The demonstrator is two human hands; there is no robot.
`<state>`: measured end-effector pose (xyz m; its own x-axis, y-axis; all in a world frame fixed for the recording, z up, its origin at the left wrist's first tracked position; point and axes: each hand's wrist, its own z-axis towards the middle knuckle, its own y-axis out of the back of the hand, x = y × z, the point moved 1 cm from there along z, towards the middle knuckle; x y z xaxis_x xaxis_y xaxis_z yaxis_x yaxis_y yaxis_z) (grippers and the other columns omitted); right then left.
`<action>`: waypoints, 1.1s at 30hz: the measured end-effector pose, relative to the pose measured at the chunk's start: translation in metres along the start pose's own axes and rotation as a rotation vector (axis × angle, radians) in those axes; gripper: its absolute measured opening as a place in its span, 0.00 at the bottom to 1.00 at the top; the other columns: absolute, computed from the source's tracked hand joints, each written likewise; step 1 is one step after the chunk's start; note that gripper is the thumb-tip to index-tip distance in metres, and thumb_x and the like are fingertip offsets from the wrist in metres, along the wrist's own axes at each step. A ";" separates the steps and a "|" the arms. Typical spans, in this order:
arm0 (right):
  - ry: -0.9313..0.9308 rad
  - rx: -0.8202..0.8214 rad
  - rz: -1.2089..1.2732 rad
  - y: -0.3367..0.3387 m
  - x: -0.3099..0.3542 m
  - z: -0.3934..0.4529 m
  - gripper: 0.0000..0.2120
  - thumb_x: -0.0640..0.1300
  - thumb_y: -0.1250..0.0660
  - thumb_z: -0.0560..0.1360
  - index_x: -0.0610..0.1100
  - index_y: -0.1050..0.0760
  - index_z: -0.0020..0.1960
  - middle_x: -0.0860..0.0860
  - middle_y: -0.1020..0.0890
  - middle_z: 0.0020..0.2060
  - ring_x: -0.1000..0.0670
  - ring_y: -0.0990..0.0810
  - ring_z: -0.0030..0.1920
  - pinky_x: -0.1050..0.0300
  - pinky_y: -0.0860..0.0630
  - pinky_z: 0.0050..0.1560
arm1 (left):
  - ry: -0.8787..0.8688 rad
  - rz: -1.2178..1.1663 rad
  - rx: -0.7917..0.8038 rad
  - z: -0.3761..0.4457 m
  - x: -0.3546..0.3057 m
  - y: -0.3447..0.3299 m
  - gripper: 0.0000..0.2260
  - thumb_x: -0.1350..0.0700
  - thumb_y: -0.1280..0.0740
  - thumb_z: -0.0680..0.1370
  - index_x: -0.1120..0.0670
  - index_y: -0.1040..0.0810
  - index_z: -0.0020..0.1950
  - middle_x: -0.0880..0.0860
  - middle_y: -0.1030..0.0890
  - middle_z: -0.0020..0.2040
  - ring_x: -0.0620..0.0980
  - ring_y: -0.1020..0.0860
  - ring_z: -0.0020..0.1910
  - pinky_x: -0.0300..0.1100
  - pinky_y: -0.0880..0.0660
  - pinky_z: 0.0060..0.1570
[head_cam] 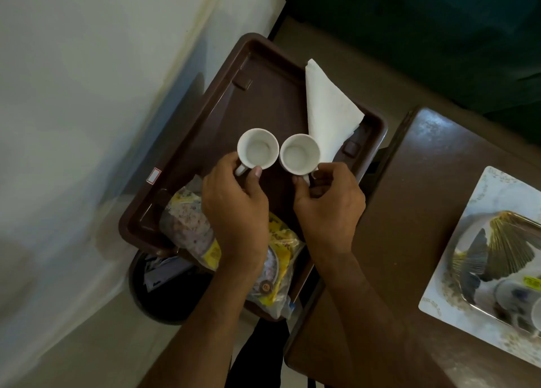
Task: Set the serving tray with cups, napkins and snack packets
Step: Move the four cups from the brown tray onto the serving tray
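A dark brown serving tray (pixel 205 118) lies in the middle of the head view. Two empty white cups stand side by side on it. My left hand (pixel 234 209) pinches the handle of the left cup (pixel 257 149). The handle of the right cup (pixel 299 154) is gripped by my right hand (pixel 329 209). A folded white napkin (pixel 326 109) leans over the tray's far right side, touching the right cup. Yellow and clear snack packets (pixel 187 226) lie at the tray's near end, partly hidden under my left wrist.
A dark round bin (pixel 164 297) with papers sits below the tray's near left corner. A brown table (pixel 409 212) stands to the right, carrying a patterned plate (pixel 483 256) with a shiny tray on it. A pale wall fills the left.
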<state>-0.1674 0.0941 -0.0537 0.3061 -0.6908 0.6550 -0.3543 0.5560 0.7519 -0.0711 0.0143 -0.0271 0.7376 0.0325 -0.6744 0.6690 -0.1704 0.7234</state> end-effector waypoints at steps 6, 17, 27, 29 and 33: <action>-0.025 -0.008 0.088 0.002 0.000 -0.007 0.06 0.44 0.21 0.74 0.43 0.16 0.47 0.51 0.13 0.38 0.56 0.16 0.37 0.62 0.18 0.41 | -0.003 0.003 0.047 -0.008 0.006 0.002 0.07 0.52 0.28 0.82 0.54 0.13 0.54 0.49 0.12 0.45 0.44 0.16 0.43 0.41 0.19 0.43; -0.059 0.022 0.133 0.001 0.003 -0.007 0.05 0.44 0.23 0.76 0.43 0.12 0.45 0.51 0.13 0.36 0.56 0.16 0.36 0.68 0.23 0.38 | 0.100 -0.070 0.104 -0.010 0.004 -0.004 0.06 0.55 0.26 0.81 0.56 0.11 0.49 0.51 0.13 0.37 0.48 0.15 0.37 0.51 0.15 0.42; -0.015 0.001 0.199 0.016 -0.009 -0.015 0.05 0.43 0.23 0.76 0.42 0.12 0.43 0.51 0.13 0.35 0.55 0.16 0.35 0.57 0.18 0.38 | 0.079 -0.201 0.067 -0.033 -0.006 -0.005 0.06 0.55 0.26 0.82 0.56 0.10 0.52 0.50 0.11 0.40 0.43 0.13 0.40 0.46 0.15 0.46; -0.001 -0.025 0.224 0.024 -0.011 -0.017 0.04 0.42 0.23 0.76 0.43 0.13 0.43 0.51 0.13 0.35 0.56 0.17 0.35 0.59 0.19 0.39 | 0.055 -0.208 0.051 -0.042 -0.010 -0.004 0.06 0.56 0.26 0.82 0.55 0.10 0.51 0.48 0.12 0.39 0.43 0.14 0.39 0.45 0.16 0.45; 0.012 -0.040 0.269 0.043 -0.020 -0.019 0.04 0.42 0.23 0.76 0.43 0.12 0.44 0.52 0.13 0.36 0.57 0.16 0.36 0.62 0.19 0.39 | 0.006 -0.210 0.018 -0.060 -0.022 -0.003 0.06 0.57 0.26 0.82 0.56 0.10 0.48 0.45 0.15 0.36 0.42 0.14 0.38 0.40 0.17 0.42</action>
<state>-0.1722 0.1402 -0.0327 0.2164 -0.5102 0.8324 -0.3895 0.7367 0.5528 -0.0838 0.0736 -0.0059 0.5828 0.0747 -0.8092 0.8063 -0.1766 0.5645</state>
